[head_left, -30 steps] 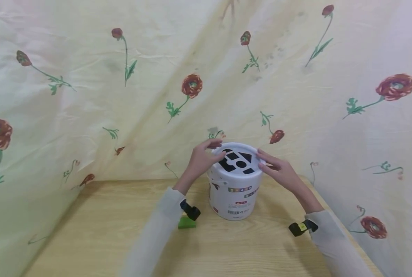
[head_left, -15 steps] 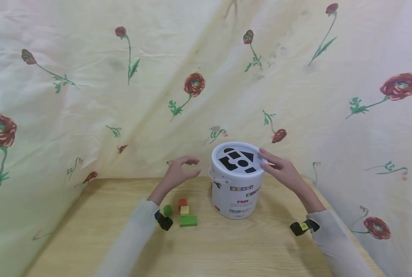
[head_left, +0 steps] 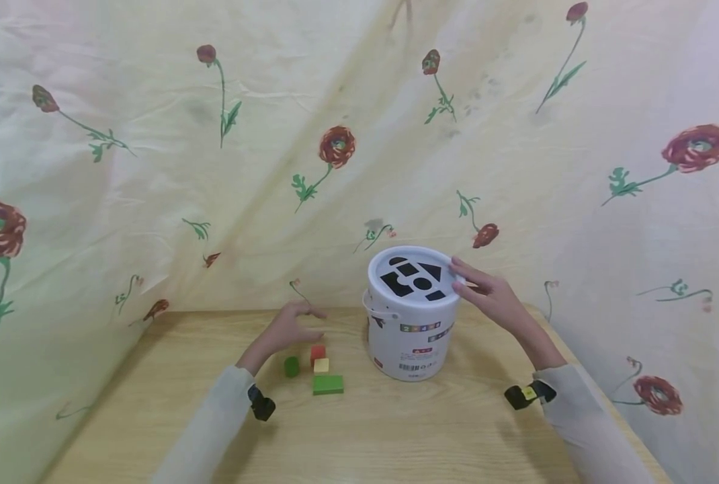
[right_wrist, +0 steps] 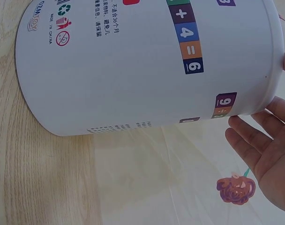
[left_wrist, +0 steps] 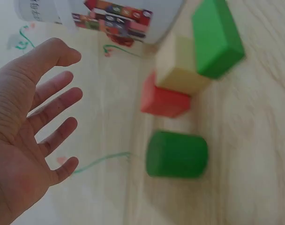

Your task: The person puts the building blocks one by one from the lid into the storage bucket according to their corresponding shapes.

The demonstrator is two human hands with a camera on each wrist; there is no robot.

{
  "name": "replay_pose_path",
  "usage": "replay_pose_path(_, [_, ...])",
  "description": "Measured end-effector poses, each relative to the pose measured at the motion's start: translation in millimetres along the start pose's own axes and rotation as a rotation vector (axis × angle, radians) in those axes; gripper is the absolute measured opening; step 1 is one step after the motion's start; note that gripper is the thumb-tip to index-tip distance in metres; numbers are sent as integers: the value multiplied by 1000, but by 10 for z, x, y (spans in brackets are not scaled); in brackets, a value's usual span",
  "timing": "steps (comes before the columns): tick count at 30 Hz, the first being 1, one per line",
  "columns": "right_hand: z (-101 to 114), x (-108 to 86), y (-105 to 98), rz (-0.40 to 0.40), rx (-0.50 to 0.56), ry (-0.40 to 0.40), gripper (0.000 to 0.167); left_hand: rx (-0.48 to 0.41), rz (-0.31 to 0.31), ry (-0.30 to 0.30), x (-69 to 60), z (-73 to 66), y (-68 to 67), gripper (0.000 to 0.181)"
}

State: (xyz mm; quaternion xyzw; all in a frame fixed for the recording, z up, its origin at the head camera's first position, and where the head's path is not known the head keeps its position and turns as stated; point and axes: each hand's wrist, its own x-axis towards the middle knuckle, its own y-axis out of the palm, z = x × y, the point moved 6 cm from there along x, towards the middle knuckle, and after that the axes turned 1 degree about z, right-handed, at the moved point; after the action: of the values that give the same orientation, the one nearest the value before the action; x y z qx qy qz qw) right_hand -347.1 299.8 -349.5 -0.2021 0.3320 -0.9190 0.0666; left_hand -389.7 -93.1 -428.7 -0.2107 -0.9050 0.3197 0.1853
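A white bucket (head_left: pixel 410 343) stands on the table, its white lid (head_left: pixel 384 292) cut with several black shaped openings. My right hand (head_left: pixel 486 296) touches the right side of the lid's rim with extended fingers; in the right wrist view its fingertips (right_wrist: pixel 241 124) lie against the bucket's upper edge. My left hand (head_left: pixel 283 329) holds nothing and hovers behind the blocks, fingers loosely bent. Nearest to it are a green cylinder (left_wrist: pixel 177 154) and a red block (left_wrist: pixel 165 96). A pale wooden cube (left_wrist: pixel 180 65) touches the red block, and a green rectangular block (left_wrist: pixel 217 40) lies beside the cube.
The wooden table (head_left: pixel 384 437) meets a flower-printed cloth (head_left: pixel 263 168) at the back and both sides. A thin white handle (head_left: pixel 379 310) hangs on the bucket's left side. Black cameras are strapped to both wrists.
My left hand has left the lid and moved left and down toward the blocks, uncovering the small ones. The right hand stays at the lid's rim.
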Motion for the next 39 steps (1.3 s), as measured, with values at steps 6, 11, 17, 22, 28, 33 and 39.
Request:
replay_pose_path(6, [6,2,-1,-3,-1,-11,53,-7,71,-54,-92,208,88,37])
replay_pose_path(11, [15,1,1,-2,1,-18,53,73,94,-81,-150,337,151,37])
replay_pose_path(17, [20,-1,2,-1,-3,-19,53,146,82,-82,-200,397,178,33])
replay_pose_path(22, [28,-5,-3,-2,-1,-20,53,168,67,-84,-208,425,191,31])
replay_pose_path(28, [15,-3,-3,-2,7,-15,53,183,65,-87,-209,417,202,31])
replay_pose_path(33, [4,0,0,-6,2,-21,53,186,73,-107,-216,419,213,29])
replay_pose_path(39, [-5,-4,-6,-10,-2,-14,54,195,69,-98,-209,414,225,29])
